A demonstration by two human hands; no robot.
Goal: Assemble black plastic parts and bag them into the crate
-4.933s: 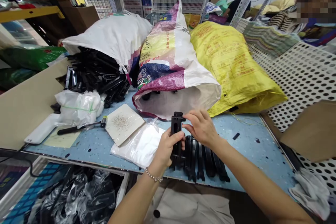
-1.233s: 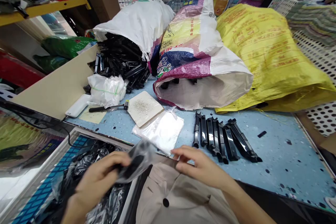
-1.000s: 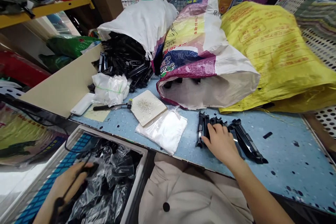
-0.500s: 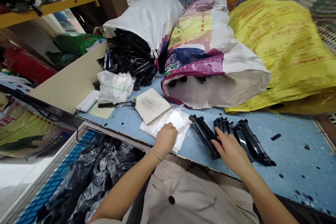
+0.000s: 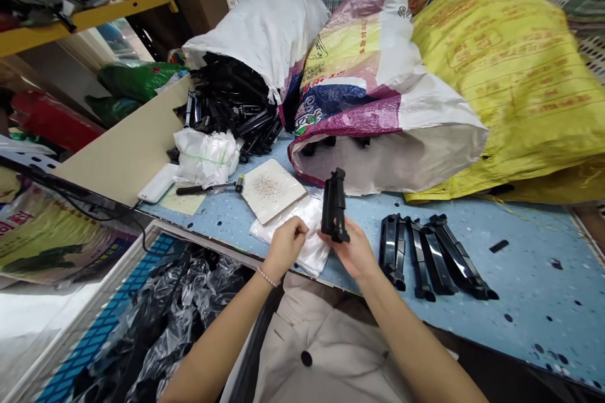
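My right hand (image 5: pixel 353 253) grips the lower end of a long black plastic part (image 5: pixel 333 206) and holds it upright above the blue table (image 5: pixel 529 302). My left hand (image 5: pixel 284 244) is closed in a pinch on the top sheet of a stack of clear plastic bags (image 5: pixel 308 227) at the table's front edge. Right of my hands, several more black parts (image 5: pixel 432 255) lie side by side in a row.
A white sack spilling black parts (image 5: pixel 236 107), a purple-and-white sack (image 5: pixel 378 101) and a yellow sack (image 5: pixel 510 88) lie at the back. A small hammer (image 5: pixel 208 187), a tile with tiny screws (image 5: pixel 271 187) and a white bundle (image 5: pixel 207 156) sit left. A bin of bagged parts (image 5: pixel 142 334) stands below.
My right hand has lifted one black part out of the row and stood it upright. My left hand stays on the bag stack, after dropping a bagged part into the bin earlier.
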